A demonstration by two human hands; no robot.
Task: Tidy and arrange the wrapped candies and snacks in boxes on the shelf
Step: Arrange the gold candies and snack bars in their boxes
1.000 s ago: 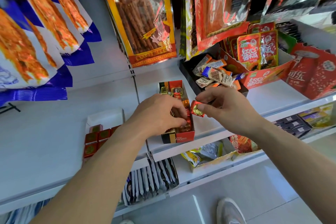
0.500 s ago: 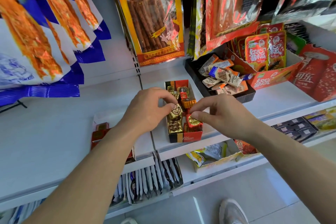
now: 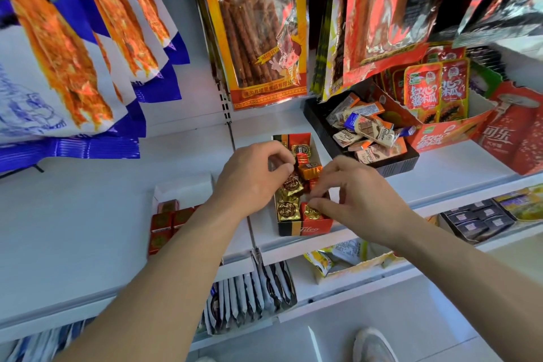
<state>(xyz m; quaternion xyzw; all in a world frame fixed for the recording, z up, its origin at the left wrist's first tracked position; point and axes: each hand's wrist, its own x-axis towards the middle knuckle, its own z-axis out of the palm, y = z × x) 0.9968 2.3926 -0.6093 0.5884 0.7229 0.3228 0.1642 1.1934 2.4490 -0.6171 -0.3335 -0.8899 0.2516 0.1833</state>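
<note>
In front of you: narrow cardboard candy box (image 3: 305, 229), banded black, orange, red; gold foil-wrapped round candies (image 3: 286, 211), embossed; red foil-wrapped square candy (image 3: 312, 214), gold medallion; blue-and-white hanging plastic snack bags (image 3: 58, 53), orange strips; black shallow tray (image 3: 396, 164).

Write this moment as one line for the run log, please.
task: tidy candies | left hand: over box, grip unclear | right hand: pinches red candy at box front right
</note>
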